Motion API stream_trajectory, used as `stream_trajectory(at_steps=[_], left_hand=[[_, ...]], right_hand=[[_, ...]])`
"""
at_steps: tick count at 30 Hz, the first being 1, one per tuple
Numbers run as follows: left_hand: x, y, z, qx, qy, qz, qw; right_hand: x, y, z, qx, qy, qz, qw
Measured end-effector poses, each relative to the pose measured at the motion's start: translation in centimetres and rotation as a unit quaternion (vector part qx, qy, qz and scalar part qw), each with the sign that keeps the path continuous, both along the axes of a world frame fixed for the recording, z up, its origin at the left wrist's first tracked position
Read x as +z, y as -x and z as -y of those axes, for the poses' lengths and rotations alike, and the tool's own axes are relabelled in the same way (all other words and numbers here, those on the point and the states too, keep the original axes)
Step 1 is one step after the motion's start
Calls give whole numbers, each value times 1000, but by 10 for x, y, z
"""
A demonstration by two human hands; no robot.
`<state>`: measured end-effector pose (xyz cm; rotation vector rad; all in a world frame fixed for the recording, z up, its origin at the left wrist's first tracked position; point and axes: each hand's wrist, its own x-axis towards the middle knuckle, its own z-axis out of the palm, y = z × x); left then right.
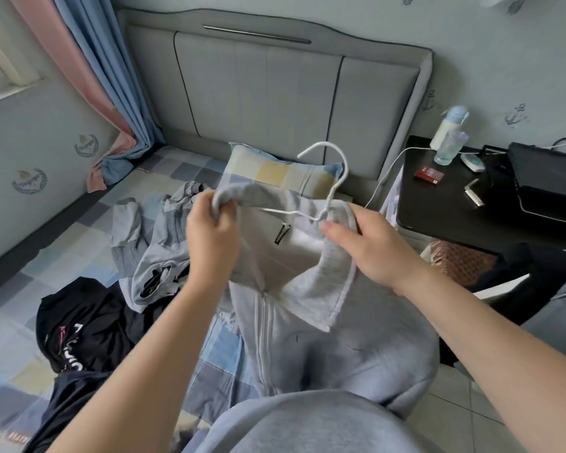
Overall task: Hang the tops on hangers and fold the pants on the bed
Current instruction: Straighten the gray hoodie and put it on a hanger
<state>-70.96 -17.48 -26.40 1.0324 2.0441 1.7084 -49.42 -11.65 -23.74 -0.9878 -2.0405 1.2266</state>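
A light grey zip-up top [340,328] hangs in front of me over the bed's near edge. A white wire hanger [335,178] sits inside its neck, with the hook sticking up above the collar. My left hand [209,237] grips the left side of the collar together with the hanger's arm. Pinching the right side of the collar by the hanger's neck is my right hand [370,246]. More clothes lie on the bed: a grey-blue garment [157,237] and black garments [79,325] to the left.
A checked pillow [275,171] leans against the grey headboard [268,93]. Right of the bed stands a black nightstand [438,204] with bottles, a red pack and a black bag. A white cable hangs beside it. Curtains hang at the far left.
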Motion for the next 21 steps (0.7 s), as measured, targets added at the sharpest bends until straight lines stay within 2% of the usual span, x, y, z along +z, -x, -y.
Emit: stream_trajectory(at_steps=[3, 5, 6, 8, 11, 15, 16, 21], left_hand=[[15, 16, -1, -17, -50, -47, 998], [22, 9, 1, -59, -76, -78, 992], [24, 4, 1, -75, -81, -88, 990], [24, 2, 1, -111, -60, -107, 986], [16, 15, -1, -192, 47, -164, 967], [5, 18, 1, -155, 40, -316, 935], [6, 19, 0, -166, 37, -329, 929], [10, 13, 0, -249, 75, -276, 925]], right_hand=[[-12, -4, 4, -11, -47, 155, 987], [-19, -2, 4, -34, -66, 203, 976], [-21, -1, 5, -48, -65, 180, 980], [-18, -2, 6, -69, -36, 65, 995], [-16, -7, 9, -55, -16, -31, 998], [-14, -8, 10, -23, -26, -49, 998], [-12, -8, 11, -13, -30, -51, 998], [-10, -12, 5, -11, -46, -27, 998]])
